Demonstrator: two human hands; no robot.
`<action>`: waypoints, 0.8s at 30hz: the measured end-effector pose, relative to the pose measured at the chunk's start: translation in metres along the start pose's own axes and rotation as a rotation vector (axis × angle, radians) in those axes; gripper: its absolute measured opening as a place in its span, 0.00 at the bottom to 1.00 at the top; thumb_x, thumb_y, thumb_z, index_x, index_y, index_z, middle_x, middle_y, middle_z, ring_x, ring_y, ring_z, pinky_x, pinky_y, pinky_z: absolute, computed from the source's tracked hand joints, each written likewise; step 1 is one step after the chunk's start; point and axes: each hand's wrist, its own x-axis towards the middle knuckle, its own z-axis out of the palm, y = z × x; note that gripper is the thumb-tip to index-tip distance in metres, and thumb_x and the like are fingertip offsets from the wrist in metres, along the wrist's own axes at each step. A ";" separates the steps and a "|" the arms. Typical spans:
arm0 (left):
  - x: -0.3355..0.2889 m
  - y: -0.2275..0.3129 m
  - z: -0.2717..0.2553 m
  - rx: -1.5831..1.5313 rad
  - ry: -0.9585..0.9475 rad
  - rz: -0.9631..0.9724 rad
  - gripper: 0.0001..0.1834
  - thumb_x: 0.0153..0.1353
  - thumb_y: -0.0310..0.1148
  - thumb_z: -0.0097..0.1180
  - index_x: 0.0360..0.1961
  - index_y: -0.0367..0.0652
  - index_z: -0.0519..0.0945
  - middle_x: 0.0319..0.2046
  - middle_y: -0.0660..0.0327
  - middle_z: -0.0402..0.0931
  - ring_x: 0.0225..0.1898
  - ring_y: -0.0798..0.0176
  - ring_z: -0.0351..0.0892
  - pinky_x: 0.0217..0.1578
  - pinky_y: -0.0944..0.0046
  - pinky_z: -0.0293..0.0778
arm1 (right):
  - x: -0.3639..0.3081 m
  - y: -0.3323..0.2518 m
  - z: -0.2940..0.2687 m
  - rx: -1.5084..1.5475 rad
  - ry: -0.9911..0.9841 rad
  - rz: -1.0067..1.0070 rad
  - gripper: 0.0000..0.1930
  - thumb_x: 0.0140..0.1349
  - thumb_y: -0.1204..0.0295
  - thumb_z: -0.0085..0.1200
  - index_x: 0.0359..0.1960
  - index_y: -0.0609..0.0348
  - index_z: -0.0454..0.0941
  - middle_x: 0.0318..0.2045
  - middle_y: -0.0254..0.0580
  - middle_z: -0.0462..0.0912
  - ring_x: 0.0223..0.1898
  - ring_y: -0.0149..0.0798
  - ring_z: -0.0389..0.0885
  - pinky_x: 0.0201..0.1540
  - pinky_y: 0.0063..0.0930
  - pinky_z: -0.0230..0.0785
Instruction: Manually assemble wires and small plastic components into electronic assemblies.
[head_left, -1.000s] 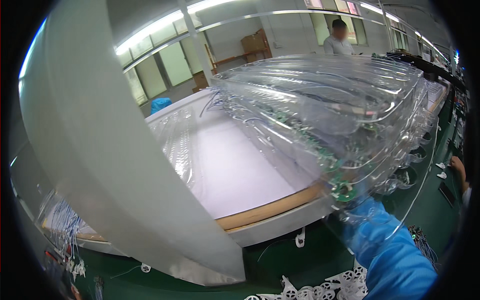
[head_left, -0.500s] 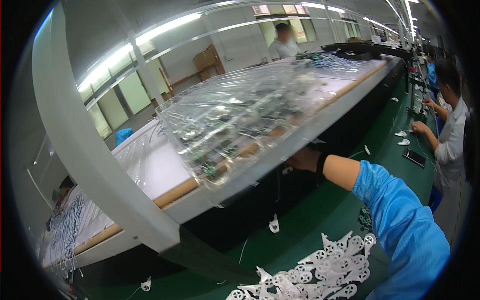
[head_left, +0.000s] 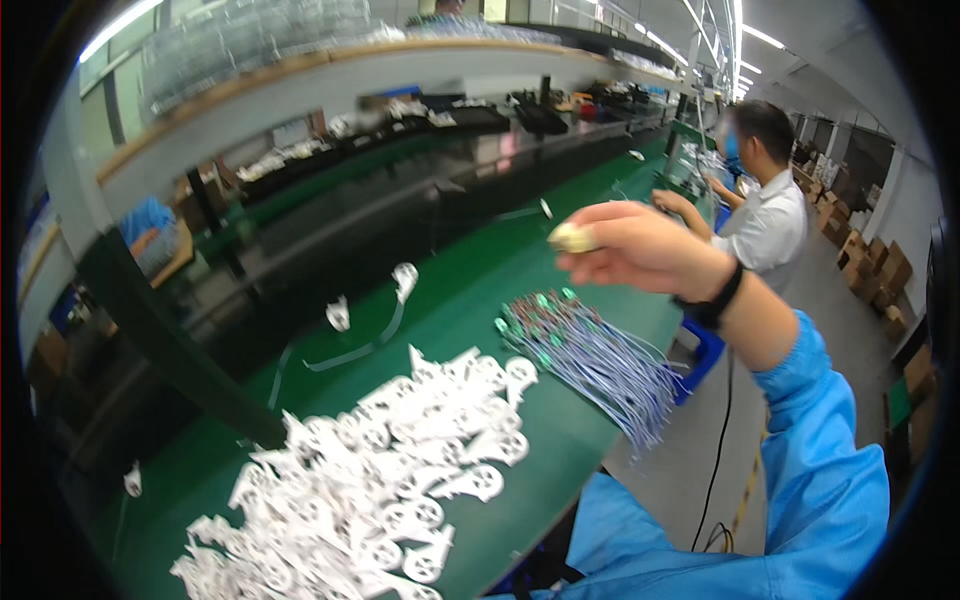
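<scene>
My right hand [head_left: 640, 245] is raised over the green workbench [head_left: 530, 400], its fingertips pinched on a small pale yellow piece [head_left: 573, 238], blurred. Below the hand lies a bundle of blue-grey wires [head_left: 605, 365] with small green boards at one end. A large heap of white plastic parts [head_left: 370, 480], each with a round spoked end, spreads over the bench to the left. Two single white parts [head_left: 404, 278] lie apart, beyond the heap. My left hand is out of view.
A grey post with a dark lower part [head_left: 180, 340] stands at the left. Above the bench runs a shelf [head_left: 330, 75] bearing clear plastic trays [head_left: 240, 50]. A co-worker in a white shirt [head_left: 770, 230] works along the bench at right. Cardboard boxes [head_left: 865, 255] line the floor beyond.
My right hand has drawn back from under the shelf's edge and now shows the pale yellow piece. The view has swung down and right, bringing the wire bundle and more of the heap into sight.
</scene>
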 end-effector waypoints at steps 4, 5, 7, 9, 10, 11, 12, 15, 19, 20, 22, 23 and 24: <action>0.029 0.041 0.032 0.192 -0.517 0.210 0.12 0.66 0.35 0.45 0.29 0.43 0.75 0.19 0.69 0.68 0.20 0.72 0.65 0.22 0.72 0.62 | -0.125 0.032 -0.050 -0.143 0.048 0.160 0.11 0.62 0.68 0.54 0.42 0.61 0.77 0.34 0.40 0.82 0.31 0.30 0.82 0.33 0.19 0.72; 0.029 0.069 0.050 0.291 -0.659 0.159 0.12 0.66 0.36 0.44 0.29 0.44 0.75 0.19 0.70 0.68 0.20 0.74 0.65 0.22 0.73 0.62 | -0.149 0.048 -0.060 -0.238 0.057 0.221 0.11 0.63 0.68 0.54 0.42 0.61 0.77 0.33 0.39 0.82 0.31 0.29 0.81 0.33 0.20 0.72; 0.032 0.077 0.077 0.401 -0.815 0.222 0.11 0.66 0.37 0.45 0.30 0.45 0.75 0.20 0.71 0.69 0.20 0.77 0.65 0.22 0.75 0.62 | -0.177 0.100 -0.073 -0.367 0.043 0.224 0.11 0.63 0.69 0.53 0.41 0.62 0.77 0.30 0.37 0.82 0.30 0.27 0.80 0.32 0.20 0.72; 0.022 0.108 0.113 0.388 -0.967 0.260 0.08 0.66 0.33 0.46 0.33 0.45 0.76 0.20 0.70 0.70 0.21 0.77 0.67 0.22 0.75 0.62 | -0.183 0.153 -0.086 -0.473 0.122 0.211 0.11 0.62 0.69 0.53 0.39 0.65 0.77 0.27 0.37 0.81 0.29 0.26 0.79 0.32 0.23 0.71; 0.018 0.121 0.127 0.418 -0.970 0.335 0.06 0.66 0.31 0.47 0.34 0.44 0.76 0.21 0.69 0.70 0.22 0.77 0.67 0.23 0.76 0.62 | -0.179 0.171 -0.090 -0.533 0.205 0.240 0.11 0.61 0.69 0.53 0.38 0.66 0.78 0.25 0.38 0.80 0.29 0.27 0.79 0.32 0.24 0.71; 0.013 0.134 0.140 0.384 -0.940 0.352 0.07 0.67 0.32 0.47 0.34 0.44 0.76 0.21 0.69 0.70 0.23 0.77 0.67 0.23 0.76 0.62 | -0.172 0.191 -0.100 -0.518 0.233 0.206 0.11 0.61 0.69 0.53 0.38 0.66 0.78 0.25 0.38 0.80 0.29 0.27 0.79 0.32 0.24 0.71; 0.008 0.144 0.152 0.344 -0.903 0.367 0.07 0.67 0.32 0.47 0.35 0.43 0.76 0.21 0.68 0.71 0.23 0.77 0.67 0.24 0.76 0.62 | -0.159 0.209 -0.112 -0.618 0.375 0.130 0.11 0.59 0.69 0.54 0.36 0.66 0.78 0.25 0.40 0.80 0.29 0.30 0.79 0.32 0.27 0.71; -0.001 0.168 0.175 0.233 -0.749 0.500 0.10 0.68 0.33 0.46 0.36 0.39 0.76 0.21 0.68 0.71 0.23 0.75 0.67 0.25 0.75 0.63 | -0.116 0.216 -0.140 -0.741 0.530 -0.030 0.12 0.56 0.68 0.56 0.34 0.67 0.78 0.26 0.45 0.80 0.29 0.37 0.79 0.33 0.31 0.71; 0.003 0.191 0.178 0.176 -0.577 0.583 0.10 0.68 0.33 0.46 0.36 0.38 0.76 0.20 0.67 0.71 0.23 0.75 0.67 0.25 0.75 0.63 | -0.065 0.217 -0.158 -0.927 0.507 -0.128 0.11 0.55 0.67 0.56 0.33 0.64 0.79 0.31 0.51 0.79 0.34 0.50 0.78 0.40 0.40 0.70; 0.008 0.198 0.180 0.182 -0.568 0.584 0.10 0.68 0.33 0.46 0.36 0.38 0.76 0.20 0.67 0.71 0.23 0.75 0.67 0.25 0.75 0.63 | -0.055 0.221 -0.162 -0.983 0.489 -0.114 0.11 0.55 0.67 0.56 0.33 0.63 0.79 0.32 0.51 0.78 0.36 0.52 0.77 0.42 0.42 0.70; 0.015 0.215 0.185 0.135 -0.427 0.583 0.11 0.68 0.32 0.45 0.34 0.38 0.76 0.19 0.67 0.70 0.23 0.75 0.67 0.25 0.74 0.64 | -0.036 0.230 -0.165 -1.061 0.445 -0.130 0.11 0.55 0.67 0.54 0.33 0.61 0.80 0.33 0.53 0.79 0.38 0.55 0.77 0.44 0.44 0.70; 0.009 0.232 0.192 0.162 -0.344 0.546 0.11 0.68 0.33 0.45 0.34 0.38 0.76 0.19 0.67 0.70 0.22 0.74 0.67 0.24 0.73 0.64 | -0.029 0.236 -0.165 -1.097 0.435 -0.099 0.10 0.55 0.68 0.53 0.32 0.62 0.80 0.32 0.54 0.79 0.38 0.55 0.78 0.44 0.45 0.70; 0.017 0.236 0.197 0.163 -0.324 0.539 0.11 0.68 0.33 0.45 0.34 0.38 0.76 0.19 0.67 0.70 0.22 0.74 0.67 0.24 0.73 0.64 | -0.021 0.240 -0.162 -1.130 0.421 -0.074 0.10 0.55 0.68 0.52 0.31 0.62 0.80 0.32 0.55 0.80 0.38 0.56 0.78 0.44 0.46 0.70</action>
